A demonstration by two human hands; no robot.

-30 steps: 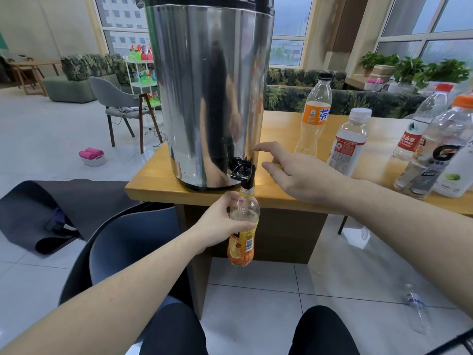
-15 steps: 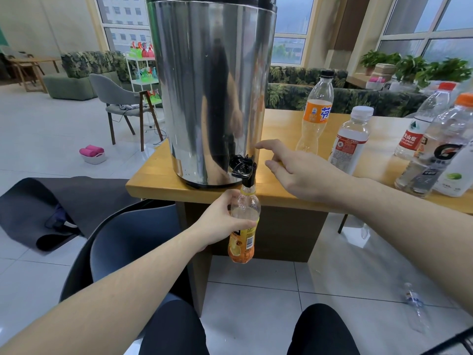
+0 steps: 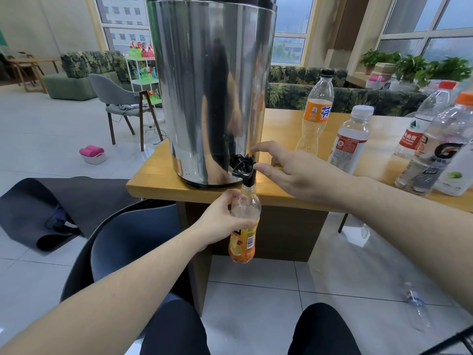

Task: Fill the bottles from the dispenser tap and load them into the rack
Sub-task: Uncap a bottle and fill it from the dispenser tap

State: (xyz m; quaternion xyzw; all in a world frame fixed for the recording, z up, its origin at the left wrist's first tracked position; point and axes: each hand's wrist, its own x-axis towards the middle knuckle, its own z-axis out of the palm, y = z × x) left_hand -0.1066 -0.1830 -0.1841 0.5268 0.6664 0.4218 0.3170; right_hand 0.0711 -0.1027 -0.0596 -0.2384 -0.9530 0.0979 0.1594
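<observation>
Risk: bottle mouth slips off black tap spout, water runs down onto floor; cause would be 1-handed hold low on neck while other hand works lever. Overfill also possible (level inside hard to read).

Left hand wrapped round bottle, holding it upright under spout, off near edge of table.

Right hand loosely spread, fingers extended, fingertips at tap lever; actual contact unclear.

Dispenser stands at table's left end. Rack not in view.
</observation>
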